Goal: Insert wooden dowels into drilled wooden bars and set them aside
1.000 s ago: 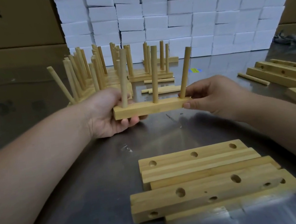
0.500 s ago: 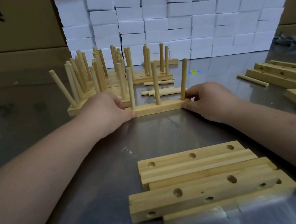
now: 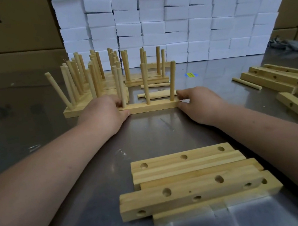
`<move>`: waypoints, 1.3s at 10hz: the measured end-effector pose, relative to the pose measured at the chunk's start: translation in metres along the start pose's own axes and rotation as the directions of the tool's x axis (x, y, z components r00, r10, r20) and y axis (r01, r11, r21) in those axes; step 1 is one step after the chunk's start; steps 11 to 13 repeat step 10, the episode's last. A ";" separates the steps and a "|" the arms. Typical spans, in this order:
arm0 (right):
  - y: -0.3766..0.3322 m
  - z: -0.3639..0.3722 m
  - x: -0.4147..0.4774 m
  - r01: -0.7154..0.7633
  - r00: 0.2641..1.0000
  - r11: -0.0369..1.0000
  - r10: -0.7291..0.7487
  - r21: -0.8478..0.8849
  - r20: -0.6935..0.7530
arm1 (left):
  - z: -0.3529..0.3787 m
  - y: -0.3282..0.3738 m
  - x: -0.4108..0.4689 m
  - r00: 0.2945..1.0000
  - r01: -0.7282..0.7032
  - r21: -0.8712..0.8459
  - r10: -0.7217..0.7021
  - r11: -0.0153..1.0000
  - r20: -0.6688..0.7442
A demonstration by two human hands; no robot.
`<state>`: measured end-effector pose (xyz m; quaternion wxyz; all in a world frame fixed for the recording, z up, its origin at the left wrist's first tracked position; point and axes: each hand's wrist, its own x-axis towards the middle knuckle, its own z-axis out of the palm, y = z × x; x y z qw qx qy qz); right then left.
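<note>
Our left hand (image 3: 103, 113) and right hand (image 3: 199, 103) each pinched one end of the doweled bar (image 3: 153, 108). It rested on the steel table (image 3: 147, 132), just near of the finished bars (image 3: 92, 100).

The counter (image 3: 156, 131) is bare metal, glossy and mirror-like, with fine scratches and dull smears. The bar (image 3: 153, 108) standing at its middle is pale wood, smooth and matt, as are its round dowels (image 3: 145, 84). The drilled bars (image 3: 190, 190) by the near edge show faint grain on sanded, unvarnished faces. At the far edge, white blocks (image 3: 169, 22) look matt and foamy, and cardboard boxes (image 3: 15, 26) are dull brown
</note>
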<state>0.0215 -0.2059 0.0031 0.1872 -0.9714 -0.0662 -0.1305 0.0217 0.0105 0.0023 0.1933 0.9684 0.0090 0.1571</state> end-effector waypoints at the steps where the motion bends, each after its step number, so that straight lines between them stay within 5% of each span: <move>1: -0.001 -0.001 -0.001 -0.005 1.000 1.000 0.005 -0.008 0.002 | 0.001 0.000 0.001 0.999 0.029 0.001 -0.029 1.000 -0.028; 8: -0.004 0.001 -0.003 0.030 0.998 0.993 -0.024 -0.111 0.057 | 0.010 -0.007 0.008 0.994 0.017 -0.092 -0.027 0.996 -0.101; 9: -0.002 0.001 -0.004 -0.007 0.999 0.998 0.010 -0.059 0.045 | 0.003 -0.002 0.001 0.995 0.035 -0.096 -0.044 0.995 -0.093; 10: -0.004 -0.010 -0.009 -0.057 0.996 0.991 0.065 0.124 -0.063 | -0.023 0.011 -0.005 0.978 0.007 -0.296 -0.068 0.955 -0.196; 13: -0.004 -0.010 -0.009 -0.057 0.996 0.991 0.065 0.124 -0.063 | -0.023 0.011 -0.005 0.978 0.007 -0.296 -0.068 0.955 -0.196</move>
